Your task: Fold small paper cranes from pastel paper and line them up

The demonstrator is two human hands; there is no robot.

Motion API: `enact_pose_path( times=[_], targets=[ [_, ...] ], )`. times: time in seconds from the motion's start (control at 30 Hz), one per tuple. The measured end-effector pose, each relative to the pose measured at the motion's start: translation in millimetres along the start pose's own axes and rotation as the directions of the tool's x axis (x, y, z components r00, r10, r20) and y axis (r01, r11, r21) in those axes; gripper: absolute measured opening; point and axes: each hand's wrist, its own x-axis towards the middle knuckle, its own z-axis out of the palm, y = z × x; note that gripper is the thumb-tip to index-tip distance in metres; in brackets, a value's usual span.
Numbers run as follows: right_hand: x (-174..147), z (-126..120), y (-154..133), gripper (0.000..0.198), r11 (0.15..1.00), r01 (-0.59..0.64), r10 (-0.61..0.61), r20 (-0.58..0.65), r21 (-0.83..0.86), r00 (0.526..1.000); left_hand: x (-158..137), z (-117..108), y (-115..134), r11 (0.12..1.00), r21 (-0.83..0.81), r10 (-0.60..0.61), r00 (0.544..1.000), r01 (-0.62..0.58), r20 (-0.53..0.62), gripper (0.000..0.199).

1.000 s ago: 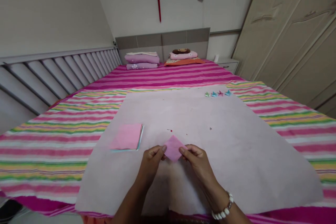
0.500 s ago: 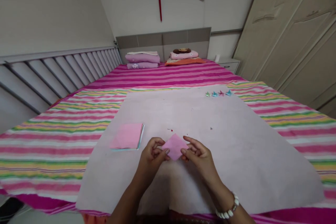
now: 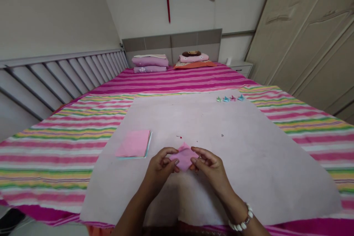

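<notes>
Between my two hands is a small folded piece of pink origami paper [image 3: 183, 159], its top point standing a little apart from the front layer. My left hand [image 3: 163, 162] pinches its left corner between thumb and fingers. At the right corner, my right hand [image 3: 206, 160] grips it the same way, and a white bead bracelet circles that wrist. To the left of my left hand lies a stack of square paper [image 3: 134, 143], pink on top with other colours at its edge. A tiny red-tipped item [image 3: 180, 137] rests just beyond the folded paper.
A pale sheet [image 3: 249, 169] covers the front of the striped bed. Several small folded paper shapes [image 3: 233, 98] stand in a row at its far right. Folded bedding [image 3: 151, 62] lies by the headboard. A slatted rail [image 3: 69, 77] runs along the left, a wardrobe [image 3: 309, 37] along the right.
The pink paper was a flat diamond; now its upper layers have parted and it looks wider and lower. My fingers have moved inward at its upper edges.
</notes>
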Motion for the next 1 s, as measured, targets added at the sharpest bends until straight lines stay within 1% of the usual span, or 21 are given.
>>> enact_pose_path(
  times=[0.17,0.43,0.57,0.67,0.77,0.9,1.0],
  targets=[
    [-0.3,0.3,-0.1,0.033,1.0,0.009,-0.009,0.024,-0.006,1.0,0.7,-1.0,-2.6,1.0,-0.012,0.015,1.0,-0.015,0.012,0.014],
    [-1.6,0.9,-2.6,0.022,1.0,0.008,-0.008,0.035,-0.004,0.999,3.4,-1.1,-2.4,0.998,-0.053,0.039,0.998,-0.036,0.046,0.01],
    [-1.0,0.1,-1.5,0.012,1.0,0.024,-0.024,0.044,-0.007,0.999,2.7,-0.6,-5.7,0.998,-0.048,0.045,0.999,-0.045,0.012,0.014],
    [-0.4,-0.6,-1.4,0.008,0.999,0.046,-0.045,0.047,-0.004,0.998,0.7,0.2,-7.8,0.995,-0.031,0.094,0.995,-0.094,-0.013,0.02],
    [-0.6,-0.9,-2.3,0.008,0.999,0.048,-0.047,0.05,-0.008,0.998,-1.0,0.2,-7.6,0.992,-0.007,0.128,0.991,-0.128,0.033,0.026],
    [-1.6,0.0,-5.0,0.009,0.999,0.027,-0.026,0.051,-0.033,0.998,-1.7,-0.7,-6.4,0.992,0.042,0.115,0.99,-0.119,0.08,0.027],
    [-2.6,1.3,-7.4,0.01,0.998,0.027,-0.024,0.047,-0.051,0.999,-1.8,-1.0,-6.6,0.994,0.04,0.102,0.99,-0.106,0.097,0.028]
  ],
)
